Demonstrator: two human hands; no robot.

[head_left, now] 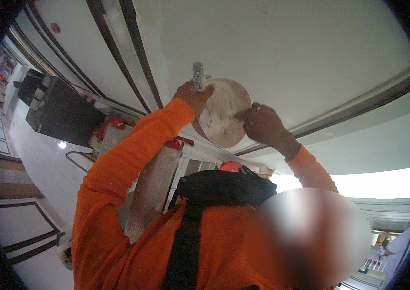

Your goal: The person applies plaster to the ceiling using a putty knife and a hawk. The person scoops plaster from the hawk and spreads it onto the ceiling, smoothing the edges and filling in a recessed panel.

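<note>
Before me is a round, pale tan disc-like piece (223, 118), its surface streaked with white paste. At its upper left edge my left hand (195, 98) is closed around a short tool with a pale, speckled, paste-crusted handle (198, 74). The thumb lies against the disc's rim, and the tool's far end is hidden. On the opposite side my right hand (264, 126) has its fingers bent in against the paste-smeared surface. Dim light hides whether those fingers pinch anything. Both forearms are in orange sleeves (135, 147).
A large white panelled surface (287, 53) with dark trim strips (139, 46) spreads behind the hands. A worn plank (152, 191) lies below my left arm, near red items (113, 124). A dark box-like unit (62, 111) stands at left on pale tiles (40, 150). A black bag (224, 187) hangs at my chest.
</note>
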